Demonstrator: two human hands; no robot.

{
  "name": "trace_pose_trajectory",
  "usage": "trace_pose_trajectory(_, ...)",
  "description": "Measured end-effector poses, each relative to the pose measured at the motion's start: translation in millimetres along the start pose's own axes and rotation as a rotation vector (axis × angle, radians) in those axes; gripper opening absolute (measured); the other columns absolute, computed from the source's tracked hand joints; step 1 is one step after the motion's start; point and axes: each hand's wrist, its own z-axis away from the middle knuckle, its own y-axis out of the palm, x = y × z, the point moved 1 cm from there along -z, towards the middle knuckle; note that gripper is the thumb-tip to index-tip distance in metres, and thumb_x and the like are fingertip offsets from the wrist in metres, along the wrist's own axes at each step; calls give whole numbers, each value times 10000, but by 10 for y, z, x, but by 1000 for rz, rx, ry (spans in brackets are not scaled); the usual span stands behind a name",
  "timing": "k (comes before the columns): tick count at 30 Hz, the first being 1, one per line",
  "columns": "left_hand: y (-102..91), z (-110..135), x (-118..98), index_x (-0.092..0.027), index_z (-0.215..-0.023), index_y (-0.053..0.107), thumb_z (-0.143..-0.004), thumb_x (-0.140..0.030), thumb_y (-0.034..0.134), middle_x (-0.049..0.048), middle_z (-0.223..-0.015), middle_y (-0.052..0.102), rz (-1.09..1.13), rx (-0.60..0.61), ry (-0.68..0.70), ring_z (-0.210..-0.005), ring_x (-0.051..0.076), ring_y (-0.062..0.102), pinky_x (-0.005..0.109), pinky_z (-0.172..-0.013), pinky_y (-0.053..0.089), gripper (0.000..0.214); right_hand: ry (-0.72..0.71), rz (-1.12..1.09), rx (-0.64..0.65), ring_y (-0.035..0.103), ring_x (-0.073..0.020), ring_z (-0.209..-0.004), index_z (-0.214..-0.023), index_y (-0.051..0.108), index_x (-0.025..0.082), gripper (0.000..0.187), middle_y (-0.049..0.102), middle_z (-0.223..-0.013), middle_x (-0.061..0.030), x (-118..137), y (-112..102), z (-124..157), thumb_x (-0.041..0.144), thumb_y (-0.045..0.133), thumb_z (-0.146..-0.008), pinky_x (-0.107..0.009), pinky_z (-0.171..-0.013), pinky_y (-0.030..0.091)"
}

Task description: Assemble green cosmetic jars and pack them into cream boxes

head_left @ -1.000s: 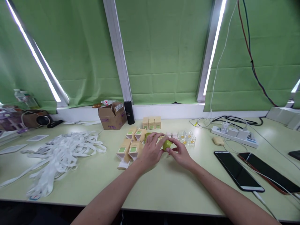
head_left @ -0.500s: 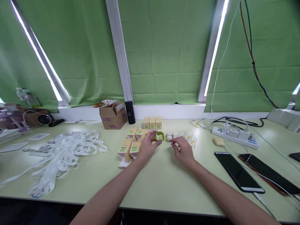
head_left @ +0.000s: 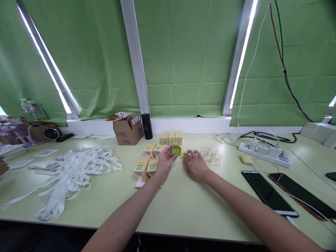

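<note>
My left hand [head_left: 165, 161] is closed on a small green square dish [head_left: 176, 150], tilted so its hollow faces me. Palm down, my right hand [head_left: 195, 164] rests at the table with its fingers spread, just right of the dish. Small yellowish pieces [head_left: 182, 154] lie between the dish and my right fingertips. What is under the right palm is hidden. Several clear cups [head_left: 210, 154] with gold-coloured bits stand beyond the right hand. Left of my left hand are several tan cartons with green labels [head_left: 141, 167], and a row of 3 similar small boxes [head_left: 172, 138] stands behind.
White straps [head_left: 76, 168] lie heaped at left, near another person's hand [head_left: 3, 166] at the edge. An open cardboard box [head_left: 128, 129] and black cylinder [head_left: 146, 126] stand at the back. Right are a power strip [head_left: 265, 154], cables and phones [head_left: 269, 192].
My right hand has moved slightly left and flattened from a pinch, covering where pale cylinders showed. The green dish's clear content no longer shows. Another person's hand has appeared at the left edge.
</note>
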Motion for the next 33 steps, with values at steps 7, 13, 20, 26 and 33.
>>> trace_pose_trajectory(7,18,11,-6,-181,-1272,638,-744,-321,888,133,-1313,708,66,-8,-1,-1219,257,668,388,-1067,493,601,6,77,-11,469,-345,-1333,-1104,714,127,284,723,-1186,-171,9,-2,-20,73,536,-890,-513,-1156,245)
trace_pose_trajectory(13,47,32,-57,-182,-1262,649,-739,-333,893,128,-1276,721,36,-1,-9,-1155,252,690,414,-1057,515,596,-37,-132,-355,581,-275,-1173,-1032,704,186,251,769,-1109,-102,-33,-5,234,41,560,-887,-457,-1059,291)
trace_pose_trajectory(20,89,76,-64,-176,-1281,637,-757,-320,876,138,-1291,704,-12,47,-27,-1143,251,685,412,-1038,522,593,99,-706,-551,644,-225,-868,-887,677,229,117,744,-875,-39,0,-113,319,156,595,-926,-441,-927,415)
trace_pose_trajectory(26,83,65,-21,-177,-1277,635,-752,-296,869,144,-1321,688,-41,76,-23,-1190,264,667,422,-1052,511,587,231,-1272,-549,673,-212,-876,-1071,749,244,219,742,-971,-63,-51,-184,288,370,675,-909,-369,-806,550)
trace_pose_trajectory(33,170,141,-65,-192,-1241,659,-767,-194,820,125,-1299,699,-189,138,9,-1180,262,660,440,-1054,503,500,356,-1561,-546,608,-146,-623,-940,753,208,290,683,-702,-15,-75,-203,266,477,783,-837,-293,-583,517)
